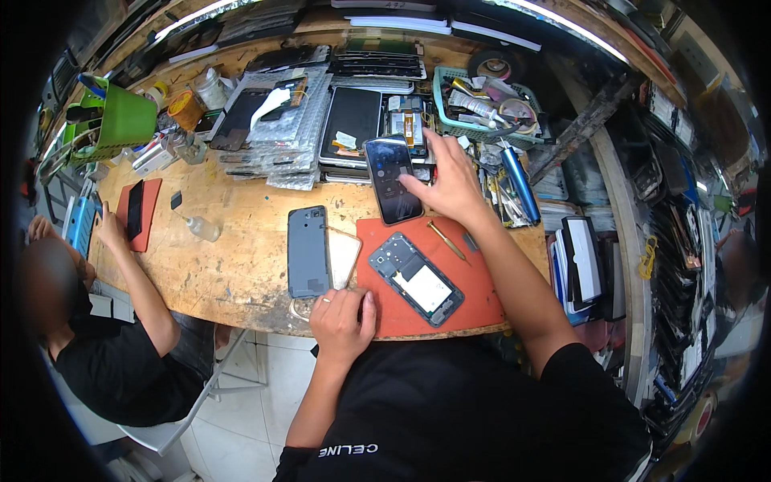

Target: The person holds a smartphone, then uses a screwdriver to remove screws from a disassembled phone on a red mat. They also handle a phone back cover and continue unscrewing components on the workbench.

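Observation:
My right hand [451,178] reaches over a dark smartphone [395,189] with a lit screen. Its thumb is on the glass; the other fingers stretch out past the phone's right edge. My left hand [344,323] rests curled into a loose fist at the table's front edge, with nothing visible in it. Between my arms, an opened phone [418,279] with a white battery lies on a red mat [482,293]. A brass-coloured screwdriver [447,243] lies beside it. Left of the mat are a grey phone back cover [308,251] and a white flat piece [343,255].
Behind the phone stand stacked screens and bubble-wrapped parts [277,153]. A teal basket [487,135] of tools sits at back right, near a blue cylindrical tool [520,186]. A small bottle [202,229] stands at left. At far left, a seated person [120,353] handles another phone [135,209].

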Demonstrator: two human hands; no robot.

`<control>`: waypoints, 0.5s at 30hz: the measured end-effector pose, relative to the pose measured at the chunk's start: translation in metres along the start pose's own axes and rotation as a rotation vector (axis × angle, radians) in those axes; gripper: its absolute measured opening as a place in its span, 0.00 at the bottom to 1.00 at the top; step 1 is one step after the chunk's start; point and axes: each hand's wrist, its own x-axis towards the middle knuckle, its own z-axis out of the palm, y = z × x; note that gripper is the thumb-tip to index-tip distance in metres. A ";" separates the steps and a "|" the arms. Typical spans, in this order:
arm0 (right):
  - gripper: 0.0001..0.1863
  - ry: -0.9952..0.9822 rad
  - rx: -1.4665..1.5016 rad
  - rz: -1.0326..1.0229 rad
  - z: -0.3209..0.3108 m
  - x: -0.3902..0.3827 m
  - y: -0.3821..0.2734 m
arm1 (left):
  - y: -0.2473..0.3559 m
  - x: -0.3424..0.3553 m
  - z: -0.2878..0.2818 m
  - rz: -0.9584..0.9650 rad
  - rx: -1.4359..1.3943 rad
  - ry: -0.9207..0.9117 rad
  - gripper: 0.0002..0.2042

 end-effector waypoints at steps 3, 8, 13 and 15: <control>0.56 -0.100 -0.061 -0.074 -0.018 -0.015 0.002 | 0.000 0.001 -0.001 -0.010 -0.001 0.004 0.02; 0.58 -0.204 -0.171 -0.055 -0.014 -0.028 0.010 | 0.002 0.001 0.001 -0.010 0.001 -0.024 0.02; 0.43 0.079 0.019 0.016 0.001 -0.007 0.007 | 0.001 0.000 -0.001 -0.017 -0.002 -0.032 0.02; 0.43 0.071 -0.063 0.035 0.006 0.001 -0.007 | 0.001 0.000 -0.001 -0.024 -0.014 -0.038 0.02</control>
